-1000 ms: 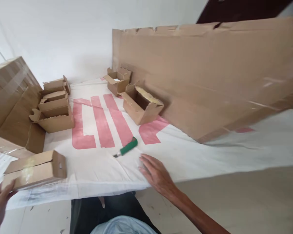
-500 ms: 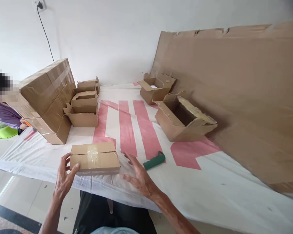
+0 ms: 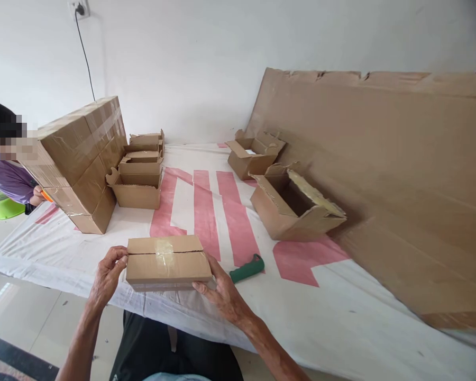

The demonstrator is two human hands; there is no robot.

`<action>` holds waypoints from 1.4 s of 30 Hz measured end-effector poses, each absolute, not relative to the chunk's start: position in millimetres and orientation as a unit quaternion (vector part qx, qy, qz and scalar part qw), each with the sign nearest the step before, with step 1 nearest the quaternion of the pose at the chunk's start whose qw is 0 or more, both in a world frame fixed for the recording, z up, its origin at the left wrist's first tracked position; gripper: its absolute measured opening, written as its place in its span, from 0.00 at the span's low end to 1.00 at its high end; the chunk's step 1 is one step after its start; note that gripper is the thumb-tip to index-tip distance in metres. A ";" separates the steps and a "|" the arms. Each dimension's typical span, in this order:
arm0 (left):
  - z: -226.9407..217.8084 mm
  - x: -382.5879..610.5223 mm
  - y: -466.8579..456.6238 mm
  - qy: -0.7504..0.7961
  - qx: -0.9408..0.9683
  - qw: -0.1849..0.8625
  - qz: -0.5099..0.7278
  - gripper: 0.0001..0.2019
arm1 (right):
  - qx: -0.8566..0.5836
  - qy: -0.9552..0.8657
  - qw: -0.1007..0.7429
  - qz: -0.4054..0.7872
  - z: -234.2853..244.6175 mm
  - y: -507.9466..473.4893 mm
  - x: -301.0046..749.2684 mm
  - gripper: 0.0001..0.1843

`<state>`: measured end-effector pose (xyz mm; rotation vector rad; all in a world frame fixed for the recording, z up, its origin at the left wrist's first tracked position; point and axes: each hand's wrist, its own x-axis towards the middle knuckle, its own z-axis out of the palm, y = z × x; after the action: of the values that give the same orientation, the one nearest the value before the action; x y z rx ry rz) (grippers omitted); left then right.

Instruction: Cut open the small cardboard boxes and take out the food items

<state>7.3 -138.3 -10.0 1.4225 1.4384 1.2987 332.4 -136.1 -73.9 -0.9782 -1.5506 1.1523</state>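
A closed cardboard box (image 3: 146, 268) with clear tape across its top seam lies at the table's front edge. At its left end, my left hand (image 3: 110, 274) has its thumb and bent fingers against the corner. My right hand (image 3: 225, 296) grips the opposite end, thumb on the front side and fingers partly hidden behind the box. Just beyond that hand, a green handle-shaped tool (image 3: 247, 269) with a loop at one end lies on the white and red table cover (image 3: 285, 317).
Taped boxes (image 3: 77, 159) are stacked at the left, beside several small open boxes (image 3: 137, 196). Two open-flapped boxes (image 3: 275, 211) stand right of centre, before a large leaning cardboard sheet (image 3: 400, 185). A person in a purple sleeve (image 3: 10, 180) is at far left.
My right hand has closed in from beside the box onto its right end. The box has shifted slightly right, and my left hand's thumb has moved from its top to the left corner.
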 end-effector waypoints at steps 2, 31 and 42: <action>-9.4 7.7 -136.3 0.559 0.541 0.371 0.508 0.21 | -0.399 -0.651 0.451 0.462 -73.7 -134.5 338.1 0.40; -29.2 -5.1 -121.0 0.616 0.510 0.358 0.482 0.24 | -0.634 -0.685 0.338 0.118 -102.5 -128.7 399.8 0.04; -20.0 15.6 -132.5 0.523 0.539 0.409 0.518 0.22 | -0.480 -0.654 0.488 0.323 -49.8 -131.5 347.8 0.26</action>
<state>15.6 -132.5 -20.0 1.3567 1.3181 1.3062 347.8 -131.5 -49.8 -1.1672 -1.5888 0.7844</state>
